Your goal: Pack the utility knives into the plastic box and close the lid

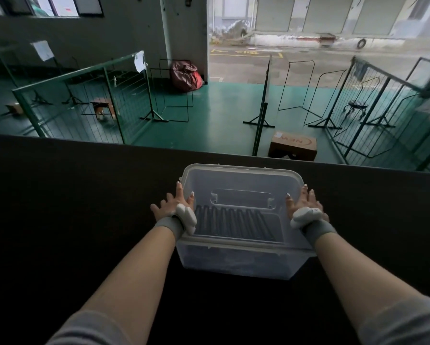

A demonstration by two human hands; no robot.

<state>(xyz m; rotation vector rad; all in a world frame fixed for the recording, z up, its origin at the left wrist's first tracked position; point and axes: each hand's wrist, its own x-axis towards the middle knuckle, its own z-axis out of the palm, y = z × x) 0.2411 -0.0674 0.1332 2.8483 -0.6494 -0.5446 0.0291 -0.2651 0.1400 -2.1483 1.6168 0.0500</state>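
Observation:
A clear plastic box [236, 262] stands on the dark table [71, 207], right in front of me. Its translucent lid [241, 180] lies on top, with a flat handle moulded in the middle. Through the lid I see several dark utility knives [233, 221] lying side by side in a row inside. My left hand [175, 204] presses against the lid's left edge, fingers spread. My right hand [306, 202] rests on the lid's right edge in the same way. Both wrists carry grey bands with white trackers.
The table's far edge runs just behind the box. Beyond it, lower down, lies a green floor with green metal fence panels [84, 95], wire frames, a cardboard box [293, 145] and a red bag [186, 75].

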